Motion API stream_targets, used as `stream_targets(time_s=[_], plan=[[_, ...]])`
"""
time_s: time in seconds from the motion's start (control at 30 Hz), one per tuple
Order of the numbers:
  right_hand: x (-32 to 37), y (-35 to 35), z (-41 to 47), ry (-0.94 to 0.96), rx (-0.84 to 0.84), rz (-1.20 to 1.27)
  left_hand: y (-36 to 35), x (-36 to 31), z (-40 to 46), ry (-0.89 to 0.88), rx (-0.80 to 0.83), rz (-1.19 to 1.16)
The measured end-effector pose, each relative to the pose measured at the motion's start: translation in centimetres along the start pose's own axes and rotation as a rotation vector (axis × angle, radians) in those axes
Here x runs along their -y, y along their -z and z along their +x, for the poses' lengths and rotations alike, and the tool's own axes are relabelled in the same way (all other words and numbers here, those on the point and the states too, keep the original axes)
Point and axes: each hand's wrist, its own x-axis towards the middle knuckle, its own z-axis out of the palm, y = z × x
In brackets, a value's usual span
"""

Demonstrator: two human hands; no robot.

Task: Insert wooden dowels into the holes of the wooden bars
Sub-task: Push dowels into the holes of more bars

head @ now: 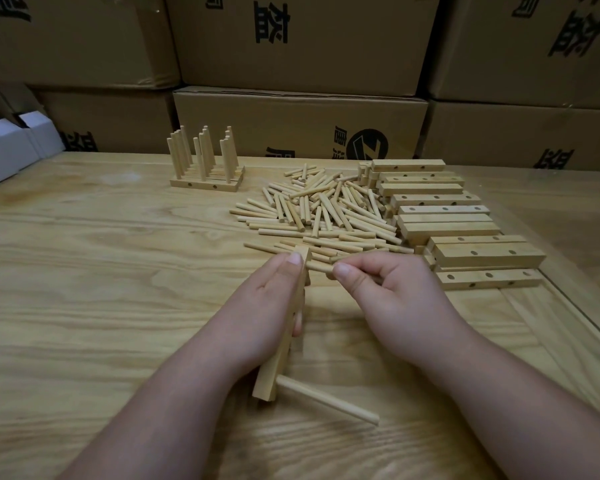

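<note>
My left hand (264,306) grips a pale wooden bar (274,372) held on edge, running from the pile toward me. One dowel (329,400) sticks out of the bar's near end to the right. My right hand (385,292) pinches another dowel (321,267) and its tip meets the bar's far end beside my left thumb. A heap of loose dowels (319,209) lies just beyond both hands. Bare drilled bars (440,216) are stacked to the right of the heap.
Finished bars with upright dowels (205,168) stand at the back left of the wooden table (84,271). Cardboard boxes (298,123) wall off the far edge. Small white boxes (11,147) sit at the far left. A raised ledge (575,306) runs along the right side.
</note>
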Motion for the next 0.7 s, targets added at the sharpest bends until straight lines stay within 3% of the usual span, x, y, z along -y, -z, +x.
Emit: stream_targets(time_s=[0.13,0.3,0.33,0.4,0.5,0.7], plan=[[0.2,0.0,-0.2,0.009,-0.174,0.113,0.6,0.0,0.2,0.081,0.080,-0.208],[-0.6,1.2,-0.5,0.022,-0.178,0.368,0.4,0.3,0.3,0.079,0.023,-0.151],[-0.9,1.5,-0.4,0.046,-0.220,0.314,0.3,0.4,0.5,0.083,-0.010,-0.180],[-2.0,2.3,0.1,0.109,-0.306,-0.019,0.3,0.5,0.6,0.087,-0.089,-0.258],[-3.4,2.8,1.0,0.078,-0.261,-0.532,0.2,0.6,0.8,0.096,-0.172,-0.359],[-3.7,2.2,1.5,-0.063,-0.033,-0.780,0.0,0.9,0.9,0.094,-0.202,-0.340]])
